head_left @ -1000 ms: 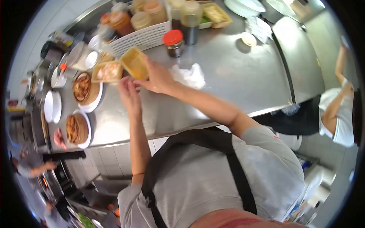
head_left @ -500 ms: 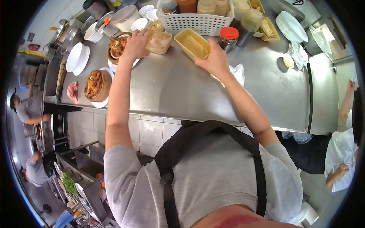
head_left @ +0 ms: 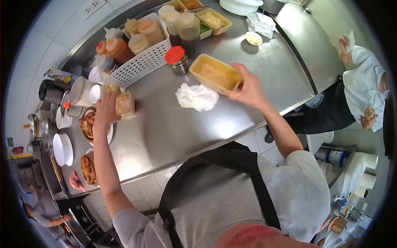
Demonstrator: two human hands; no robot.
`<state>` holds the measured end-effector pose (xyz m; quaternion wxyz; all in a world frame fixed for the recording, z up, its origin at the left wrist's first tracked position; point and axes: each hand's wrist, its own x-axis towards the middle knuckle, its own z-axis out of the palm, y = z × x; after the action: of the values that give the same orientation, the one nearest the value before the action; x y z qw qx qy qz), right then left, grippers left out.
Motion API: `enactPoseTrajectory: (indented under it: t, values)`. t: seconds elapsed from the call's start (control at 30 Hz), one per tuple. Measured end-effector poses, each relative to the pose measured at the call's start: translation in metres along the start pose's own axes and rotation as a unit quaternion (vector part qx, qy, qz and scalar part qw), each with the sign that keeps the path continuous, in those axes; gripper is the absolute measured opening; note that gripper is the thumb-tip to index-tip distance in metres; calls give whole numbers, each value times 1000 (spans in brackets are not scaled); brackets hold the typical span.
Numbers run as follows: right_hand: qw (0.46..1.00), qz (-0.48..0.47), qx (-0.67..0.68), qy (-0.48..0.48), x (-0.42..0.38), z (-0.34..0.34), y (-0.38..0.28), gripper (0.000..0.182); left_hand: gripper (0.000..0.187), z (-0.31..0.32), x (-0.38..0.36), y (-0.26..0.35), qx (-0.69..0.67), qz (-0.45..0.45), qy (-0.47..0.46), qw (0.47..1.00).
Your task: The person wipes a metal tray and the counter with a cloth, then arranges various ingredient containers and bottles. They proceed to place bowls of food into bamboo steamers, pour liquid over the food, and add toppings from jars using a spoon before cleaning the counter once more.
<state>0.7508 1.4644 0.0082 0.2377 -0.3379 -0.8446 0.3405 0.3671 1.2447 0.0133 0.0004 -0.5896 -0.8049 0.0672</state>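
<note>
My right hand (head_left: pixel 247 89) grips a yellowish rectangular tub (head_left: pixel 215 76) by its right end, tilted over the steel counter, with a little pale food inside. Left of it stand a red-lidded jar (head_left: pixel 177 61) and a crumpled white cloth (head_left: pixel 197 97). On the far left, my left hand (head_left: pixel 106 109) stretches its fingers beside a small tub of pale food (head_left: pixel 125 103). Below that hand is a bowl of browned meat (head_left: pixel 87 122), partly hidden by the hand and forearm. Another round container of browned food (head_left: pixel 89 169) sits nearer the counter's front edge.
A white perforated basket (head_left: pixel 138 66) of sauce bottles runs along the back. Food tubs (head_left: pixel 214 21), stacked plates (head_left: pixel 241 5) and a small cup (head_left: pixel 253 39) stand at back right. White bowls (head_left: pixel 63 149) are left. A person in white (head_left: pixel 364 82) stands beyond the right end.
The view has swung to the right. My right hand has carried the yellowish tub rightward, past the red-lidded jar and the cloth. My left hand stays by the small tub and meat bowl.
</note>
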Motion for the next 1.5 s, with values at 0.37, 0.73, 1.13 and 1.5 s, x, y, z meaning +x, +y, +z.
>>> enactPoseTrajectory:
  t: [0.37,0.73,1.13,1.5]
  values:
    - [997,60,-25,42,28,-28,81,78,71,-59,-1,75,-27,130,-4,991]
    - [997,-60,-38,19,97,-8,97,73,66,-104,53,182,-67,288,45,954]
    - [990,-97,-98,15,124,-23,105,76,50,-56,131,262,-56,368,116,921]
    - [990,-33,-138,21,87,-60,111,79,41,-18,173,267,-35,336,137,931]
